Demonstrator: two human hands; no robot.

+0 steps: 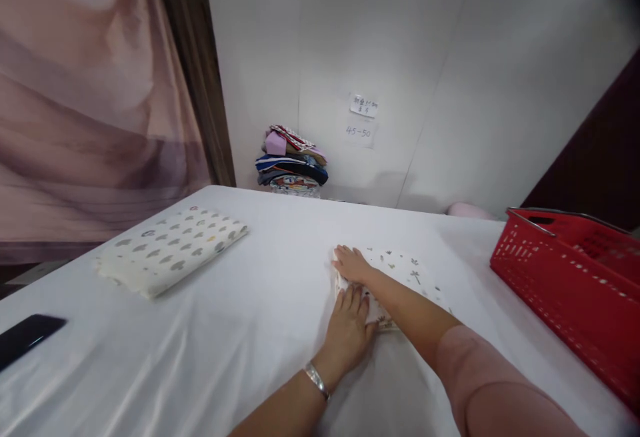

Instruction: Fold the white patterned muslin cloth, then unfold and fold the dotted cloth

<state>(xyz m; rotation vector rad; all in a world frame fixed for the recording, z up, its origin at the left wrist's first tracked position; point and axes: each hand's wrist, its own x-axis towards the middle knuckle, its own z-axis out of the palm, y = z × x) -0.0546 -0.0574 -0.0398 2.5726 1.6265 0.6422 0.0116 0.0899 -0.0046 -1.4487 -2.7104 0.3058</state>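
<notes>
A folded white cloth with small dark palm and leaf prints (413, 273) lies flat on the white-covered table, right of the middle. My right hand (351, 264) rests on its far left corner, fingers stretched out and pointing left. Nearer to me, my left hand (349, 330), with a silver bracelet at the wrist, lies on the near left edge of the same cloth, fingers spread. Neither hand grips anything. Part of the cloth is hidden under my right forearm. Another folded white cloth, printed with grey shapes (180, 243), lies at the left side of the table.
A red plastic basket (565, 283) stands at the right. At the left front edge lies a black flat object (30, 337). Behind the table, folded fabrics (293, 160) are stacked against the wall, near paper notes (363, 106). A pink curtain (90, 103) hangs at the left.
</notes>
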